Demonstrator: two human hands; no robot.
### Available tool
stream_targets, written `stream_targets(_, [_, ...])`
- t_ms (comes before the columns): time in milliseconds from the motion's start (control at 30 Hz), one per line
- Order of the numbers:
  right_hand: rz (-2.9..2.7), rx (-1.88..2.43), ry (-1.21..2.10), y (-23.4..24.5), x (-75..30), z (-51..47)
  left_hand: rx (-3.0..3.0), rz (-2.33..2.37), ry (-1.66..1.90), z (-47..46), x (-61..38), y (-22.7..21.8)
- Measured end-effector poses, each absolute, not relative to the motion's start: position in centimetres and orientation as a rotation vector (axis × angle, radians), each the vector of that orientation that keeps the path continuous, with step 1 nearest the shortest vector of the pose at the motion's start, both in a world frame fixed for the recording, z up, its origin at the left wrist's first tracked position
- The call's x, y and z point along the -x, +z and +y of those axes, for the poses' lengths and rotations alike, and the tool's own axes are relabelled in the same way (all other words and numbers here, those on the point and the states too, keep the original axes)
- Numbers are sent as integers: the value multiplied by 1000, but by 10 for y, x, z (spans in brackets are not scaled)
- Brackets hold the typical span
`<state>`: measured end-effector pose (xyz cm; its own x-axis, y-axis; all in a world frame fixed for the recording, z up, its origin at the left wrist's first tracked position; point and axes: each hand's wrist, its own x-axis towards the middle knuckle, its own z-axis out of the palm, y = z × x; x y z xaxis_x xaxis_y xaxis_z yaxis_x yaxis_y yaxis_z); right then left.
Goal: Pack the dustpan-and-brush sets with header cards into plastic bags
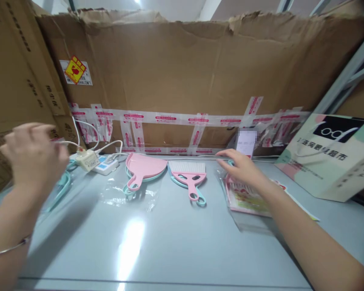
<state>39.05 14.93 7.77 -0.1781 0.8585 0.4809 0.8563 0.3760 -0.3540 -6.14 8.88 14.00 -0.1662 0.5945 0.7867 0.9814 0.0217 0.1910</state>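
My left hand [33, 155] hovers at the left over a clear bag holding a teal item [60, 188], its fingers curled loosely; whether it holds anything is unclear. My right hand [241, 166] lies flat with fingers stretched out on a stack of pink packaged items in clear bags [245, 198]. Between the hands lie a pink dustpan [144, 167] stacked on a teal one, and a pink hand brush [189, 173] over a teal one. An empty clear plastic bag [127, 196] lies under the dustpan's handle.
A white power strip [104, 165] with a plug and white cables sits at the back left. A taped cardboard wall [182, 81] closes the back. A printed paper bag [330, 157] lies at the right. The grey tabletop [170, 242] stretches toward me.
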Motion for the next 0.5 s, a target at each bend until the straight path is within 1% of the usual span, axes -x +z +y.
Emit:
stream_targets(67, [-1932, 1643, 50, 81, -408, 150, 1627, -1580, -952, 105, 9, 146])
stream_targets(133, [-1859, 1800, 105, 82, -431, 151, 1996, -1350, -860, 124, -41, 140])
stream_targets(200, [-1787, 1926, 162, 78, -454, 151, 2261, -1205, -812, 142, -81, 123])
stream_targets(267, [-1729, 2036, 227, 73, -471, 152, 2432, -1166, -739, 155, -108, 103])
stream_targets(367, [-1697, 2057, 354, 67, -478, 153, 2528, -1146, -717, 163, -123, 78])
stream_targets(500, [-1650, 1960, 456, 65, -468, 154, 2515, -1081, -767, 164, -111, 65])
